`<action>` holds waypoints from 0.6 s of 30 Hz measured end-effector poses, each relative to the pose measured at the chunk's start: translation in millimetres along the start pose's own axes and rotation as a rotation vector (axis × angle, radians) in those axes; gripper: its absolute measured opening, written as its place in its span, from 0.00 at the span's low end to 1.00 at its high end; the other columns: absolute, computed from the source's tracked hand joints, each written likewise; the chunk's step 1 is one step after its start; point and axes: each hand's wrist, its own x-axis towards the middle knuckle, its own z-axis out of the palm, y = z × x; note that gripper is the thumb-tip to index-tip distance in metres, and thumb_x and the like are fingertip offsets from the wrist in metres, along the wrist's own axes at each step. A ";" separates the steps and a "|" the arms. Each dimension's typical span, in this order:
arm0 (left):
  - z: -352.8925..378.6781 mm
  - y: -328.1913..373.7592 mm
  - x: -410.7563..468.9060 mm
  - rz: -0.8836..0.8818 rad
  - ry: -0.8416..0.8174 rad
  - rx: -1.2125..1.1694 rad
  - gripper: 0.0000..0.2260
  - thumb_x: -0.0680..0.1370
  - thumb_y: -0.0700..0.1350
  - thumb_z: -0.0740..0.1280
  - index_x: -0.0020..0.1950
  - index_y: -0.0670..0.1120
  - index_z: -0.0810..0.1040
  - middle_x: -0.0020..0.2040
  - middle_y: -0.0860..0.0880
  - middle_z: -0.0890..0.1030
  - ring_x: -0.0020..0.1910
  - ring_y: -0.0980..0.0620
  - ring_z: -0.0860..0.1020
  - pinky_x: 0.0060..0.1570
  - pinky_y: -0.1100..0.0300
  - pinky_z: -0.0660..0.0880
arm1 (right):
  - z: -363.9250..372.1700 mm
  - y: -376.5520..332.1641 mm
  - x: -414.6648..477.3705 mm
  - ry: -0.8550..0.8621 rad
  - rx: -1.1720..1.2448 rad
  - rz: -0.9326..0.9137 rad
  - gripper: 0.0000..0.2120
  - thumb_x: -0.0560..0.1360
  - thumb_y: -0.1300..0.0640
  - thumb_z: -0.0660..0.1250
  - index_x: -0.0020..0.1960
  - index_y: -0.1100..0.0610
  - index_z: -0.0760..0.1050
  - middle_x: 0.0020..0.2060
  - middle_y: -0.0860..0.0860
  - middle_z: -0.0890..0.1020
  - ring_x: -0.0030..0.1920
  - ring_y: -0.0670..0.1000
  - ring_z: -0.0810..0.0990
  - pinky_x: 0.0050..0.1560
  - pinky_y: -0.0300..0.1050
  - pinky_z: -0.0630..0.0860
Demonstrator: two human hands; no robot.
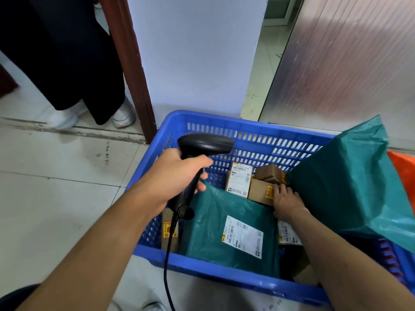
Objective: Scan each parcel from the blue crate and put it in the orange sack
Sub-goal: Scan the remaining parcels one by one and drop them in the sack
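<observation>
The blue crate point(224, 272) stands on the floor in front of me with several parcels inside. My left hand point(179, 173) grips a black barcode scanner point(202, 144) above the crate's left side, its cable hanging down. My right hand point(285, 200) reaches deep into the crate and its fingers rest on a small brown cardboard box point(260, 193); a firm grip is not visible. A flat green mailer bag point(224, 232) with a white label lies beneath. A large green bag point(345, 187) leans against the crate's right side. The orange sack point(402, 173) shows at the right edge.
More small boxes point(240, 180) lie at the crate's back. A white wall with a dark red door frame point(132, 70) rises behind the crate. Another person's dark trousers and white shoes point(121, 117) stand at the back left on the tiled floor.
</observation>
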 end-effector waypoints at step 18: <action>-2.5 -4.9 14.4 -0.016 0.036 -0.017 0.12 0.80 0.45 0.71 0.57 0.38 0.82 0.38 0.46 0.82 0.34 0.48 0.81 0.45 0.51 0.80 | -3.8 2.3 12.9 -0.046 0.082 0.014 0.38 0.74 0.52 0.72 0.76 0.59 0.56 0.71 0.58 0.64 0.70 0.59 0.69 0.69 0.54 0.69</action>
